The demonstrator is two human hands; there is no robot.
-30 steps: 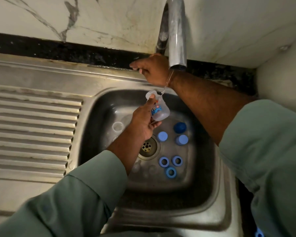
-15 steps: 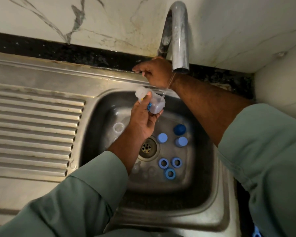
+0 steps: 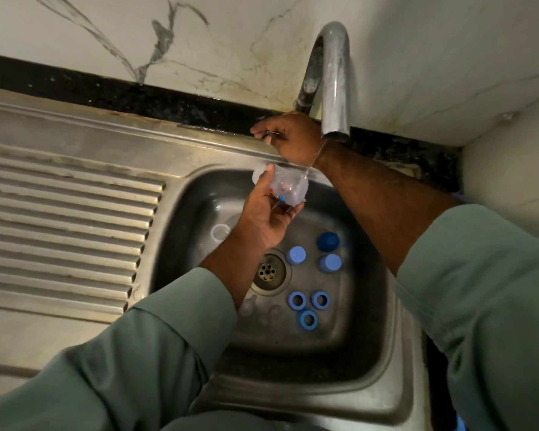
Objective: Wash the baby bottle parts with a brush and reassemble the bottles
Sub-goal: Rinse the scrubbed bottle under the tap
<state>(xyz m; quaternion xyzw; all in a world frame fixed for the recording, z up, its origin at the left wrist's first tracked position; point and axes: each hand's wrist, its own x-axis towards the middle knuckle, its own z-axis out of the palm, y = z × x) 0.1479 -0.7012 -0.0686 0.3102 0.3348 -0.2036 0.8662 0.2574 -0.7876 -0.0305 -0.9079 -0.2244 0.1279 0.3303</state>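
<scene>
Baby bottle [image 3: 285,185] gripped by left hand [image 3: 266,217] under tap [image 3: 335,88]; right hand [image 3: 290,140] pinches tap handle [image 3: 273,133], forearm crossing sink [image 3: 175,213].

A steel sink basin [image 3: 383,306] anchors the scene — a ribbed draining board [image 3: 63,231] lies to its left. Behind it runs a black stone strip [image 3: 112,88], then a veined marble wall [image 3: 199,35] (stained near the tap). Light is dim, yellowish.
</scene>
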